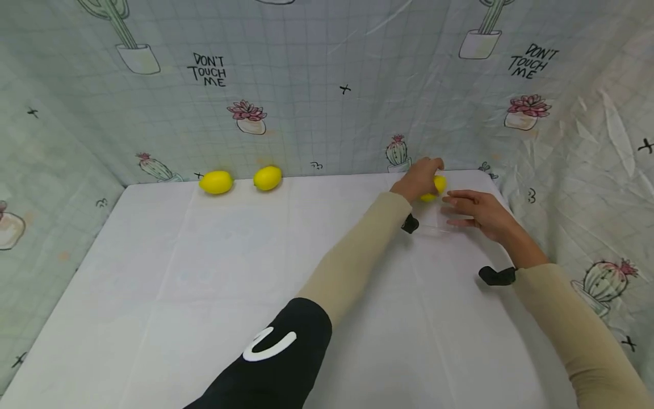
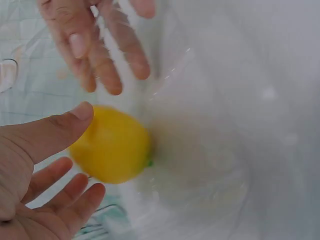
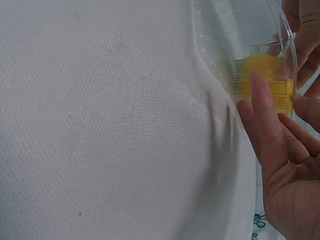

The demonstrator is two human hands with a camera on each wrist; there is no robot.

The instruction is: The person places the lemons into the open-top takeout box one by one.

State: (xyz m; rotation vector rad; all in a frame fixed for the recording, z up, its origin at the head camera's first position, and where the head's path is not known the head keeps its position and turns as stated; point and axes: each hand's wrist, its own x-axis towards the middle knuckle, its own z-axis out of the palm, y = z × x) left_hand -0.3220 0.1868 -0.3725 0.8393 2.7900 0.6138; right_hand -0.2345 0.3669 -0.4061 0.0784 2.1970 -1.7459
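My left hand [image 1: 420,179] holds a yellow lemon [image 2: 112,145] at the far right of the table, its thumb resting on the lemon's side. The lemon is at a clear plastic container [image 3: 245,30], whose walls barely show in the head view. Whether it touches the container's bottom I cannot tell. On the container's right side is my right hand [image 1: 482,215], fingers straight and slightly spread along the clear wall. Two more lemons lie at the table's back edge: one farther left [image 1: 216,182], the other [image 1: 268,178] beside it.
A white cloth covers the table [image 1: 230,272]. Patterned sheets [image 1: 317,68] hang behind it and on both sides, close to the back edge. Each wrist carries a black camera mount, such as the right one [image 1: 497,276].
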